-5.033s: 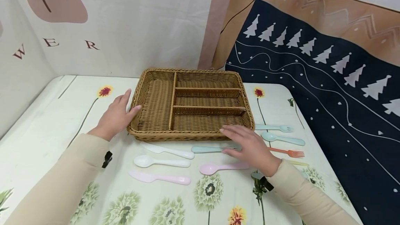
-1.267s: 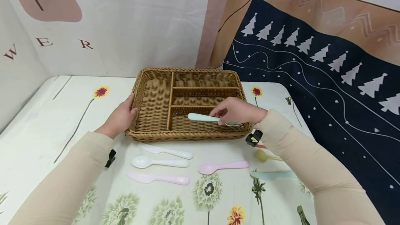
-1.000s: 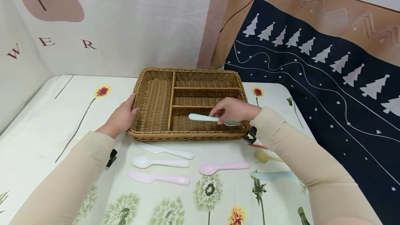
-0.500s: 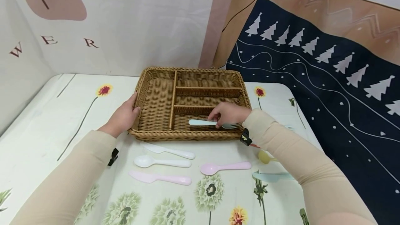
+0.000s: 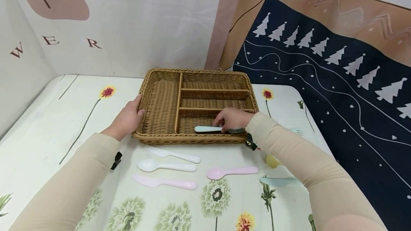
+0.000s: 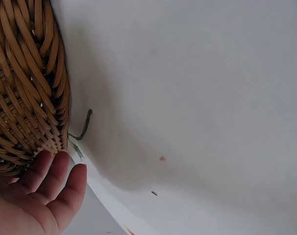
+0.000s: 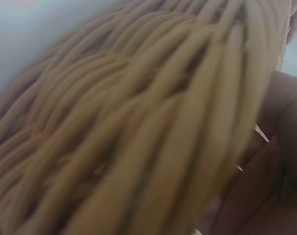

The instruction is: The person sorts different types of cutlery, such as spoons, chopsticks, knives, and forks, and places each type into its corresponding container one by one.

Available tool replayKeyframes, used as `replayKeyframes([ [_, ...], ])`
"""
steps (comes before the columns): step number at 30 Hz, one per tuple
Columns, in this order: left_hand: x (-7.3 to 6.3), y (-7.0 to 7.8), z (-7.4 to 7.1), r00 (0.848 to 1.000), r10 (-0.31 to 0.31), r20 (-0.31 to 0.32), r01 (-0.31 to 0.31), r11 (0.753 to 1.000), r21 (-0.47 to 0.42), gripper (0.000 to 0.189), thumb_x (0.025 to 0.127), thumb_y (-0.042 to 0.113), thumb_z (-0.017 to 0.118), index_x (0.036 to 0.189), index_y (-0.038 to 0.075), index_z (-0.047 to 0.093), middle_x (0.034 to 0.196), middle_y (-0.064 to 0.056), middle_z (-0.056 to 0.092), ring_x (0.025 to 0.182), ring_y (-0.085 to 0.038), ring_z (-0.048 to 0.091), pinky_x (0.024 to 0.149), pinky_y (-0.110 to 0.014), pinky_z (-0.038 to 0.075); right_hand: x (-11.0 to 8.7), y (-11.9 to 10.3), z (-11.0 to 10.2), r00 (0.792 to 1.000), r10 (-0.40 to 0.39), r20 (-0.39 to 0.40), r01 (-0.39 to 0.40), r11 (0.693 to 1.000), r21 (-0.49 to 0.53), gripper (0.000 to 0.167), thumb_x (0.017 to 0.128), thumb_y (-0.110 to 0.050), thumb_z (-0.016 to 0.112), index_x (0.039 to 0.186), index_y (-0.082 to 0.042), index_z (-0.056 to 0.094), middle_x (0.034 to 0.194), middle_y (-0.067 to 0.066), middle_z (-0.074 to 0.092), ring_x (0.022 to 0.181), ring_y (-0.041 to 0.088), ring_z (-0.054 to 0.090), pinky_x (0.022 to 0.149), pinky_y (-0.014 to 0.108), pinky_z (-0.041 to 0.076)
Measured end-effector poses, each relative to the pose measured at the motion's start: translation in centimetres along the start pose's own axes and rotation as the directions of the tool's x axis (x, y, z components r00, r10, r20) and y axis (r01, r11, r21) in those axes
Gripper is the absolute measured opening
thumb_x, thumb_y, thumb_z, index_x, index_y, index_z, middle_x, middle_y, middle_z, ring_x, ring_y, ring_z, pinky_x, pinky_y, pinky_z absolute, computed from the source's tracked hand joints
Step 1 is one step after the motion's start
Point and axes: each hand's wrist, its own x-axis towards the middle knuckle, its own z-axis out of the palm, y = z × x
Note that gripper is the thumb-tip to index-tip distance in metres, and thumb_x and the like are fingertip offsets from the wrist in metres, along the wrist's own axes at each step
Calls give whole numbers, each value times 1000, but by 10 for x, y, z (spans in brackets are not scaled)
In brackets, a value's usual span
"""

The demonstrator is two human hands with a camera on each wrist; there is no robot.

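A brown wicker cutlery tray [image 5: 160, 109] with several compartments stands on the table. My left hand [image 5: 126, 118] holds its left side, thumb over the rim; in the left wrist view, the fingers [image 6: 65, 191] lie against the woven outer wall. My right hand [image 5: 233, 119] reaches into the front right compartment and pinches a light blue fork [image 5: 206, 129] near its middle. The fork lies lengthwise low in that compartment, handle to the left, tines partly shaded beside the hand. In the right wrist view the tray's wicker rim [image 7: 138, 122] fills most of the picture.
In front of the tray lie a white knife [image 5: 173, 154], a white spoon [image 5: 167, 167], a pink knife [image 5: 165, 182] and a pink spoon [image 5: 231, 171]. To the right are a yellow spoon [image 5: 272, 161], a light blue knife [image 5: 279, 181] and another fork [image 5: 297, 131], partly behind the right sleeve.
My right hand has taken the light blue fork from the table in front of the tray and lowered it into the front right compartment. My left hand has come to grip the tray's side.
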Motion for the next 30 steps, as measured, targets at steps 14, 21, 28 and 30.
replayKeyframes([
  [14, -2, 2, 0, 1000, -6, -9, 6, 1000, 30, 62, 105, 14, 31, 152, -5, -6, 138, -42, 26, 128, -54, 33, 105, -64, 31, 5, 5, 9, 1000, 24, 1, -24, 999, -35, 34, 84, 5, 69, 117, -3, 70, 93, 6, 68, 81, 14, 58, 72, 26, 50],
  [21, -2, 2, 1, 1000, -9, -8, 9, 999, 30, 62, 105, 14, 31, 151, -4, -6, 138, -42, 26, 128, -54, 33, 104, -64, 31, 3, 4, 8, 999, 35, 3, -34, 999, -34, 35, 85, 3, 68, 119, -5, 69, 104, 7, 68, 93, 17, 62, 81, 30, 52],
  [28, -1, 2, 0, 1000, -7, -6, 7, 1000, 24, 62, 105, 14, 31, 151, -5, -6, 138, -42, 26, 129, -54, 32, 104, -64, 30, -3, 8, -6, 999, -5, -46, 6, 999, 38, 36, 84, 2, 70, 120, -2, 68, 106, 10, 69, 95, 18, 63, 81, 29, 53],
  [30, -1, 2, 0, 1000, -7, -5, 7, 1000, 22, 62, 105, 14, 31, 151, -5, -6, 139, -42, 25, 129, -54, 31, 105, -64, 30, -7, 9, -11, 998, -10, -68, 15, 997, 78, 36, 85, 2, 69, 121, -1, 67, 106, 12, 69, 94, 19, 64, 80, 30, 53],
])
